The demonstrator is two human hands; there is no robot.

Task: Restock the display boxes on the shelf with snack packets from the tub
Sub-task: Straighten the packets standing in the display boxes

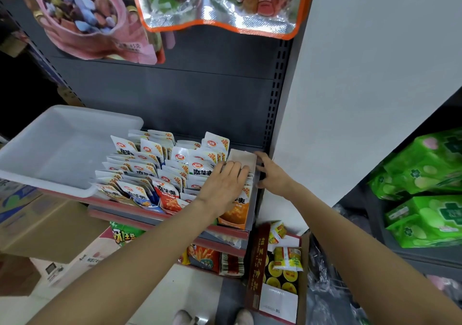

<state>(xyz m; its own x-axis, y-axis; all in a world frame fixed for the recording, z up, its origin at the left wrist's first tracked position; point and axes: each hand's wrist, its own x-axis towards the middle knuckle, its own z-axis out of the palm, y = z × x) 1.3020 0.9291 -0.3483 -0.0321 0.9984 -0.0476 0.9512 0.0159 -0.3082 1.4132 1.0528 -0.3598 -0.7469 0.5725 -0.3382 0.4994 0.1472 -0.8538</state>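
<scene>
**Both hands at the orange display box**

We stand at a dark grey shelf (175, 94) and look down on it. Our left hand (225, 182) lies flat on the snack packets (246, 194) in the orange display box (235, 213) at the right end of the shelf, fingers straight and pressing on their top edges, gripping nothing. Our right hand (271, 172) holds the outer right wall of that box, thumb at its tall back flap, fingers curled round the side.

The box runs with its long axis from the shelf's front edge back toward the rear panel, its orange printed face toward us. The packets in it stand upright, one behind another along that axis, faces forward. To the left, more rows of white, blue and red packets (160, 174) stand the same way, upright and facing the front.

The white plastic tub (62, 147) sits at the left end of the shelf, just beside those rows, overhanging the front edge; we see no packets inside it.

Above hang a pink bag of sweets (82, 19) and an orange-edged foil bag (220, 2). A white wall (375, 74) borders the shelf on the right, with green packages (430, 187) beyond. Below are cardboard boxes (50, 224) on the pale floor and an open carton of yellow jars (282, 269).
</scene>
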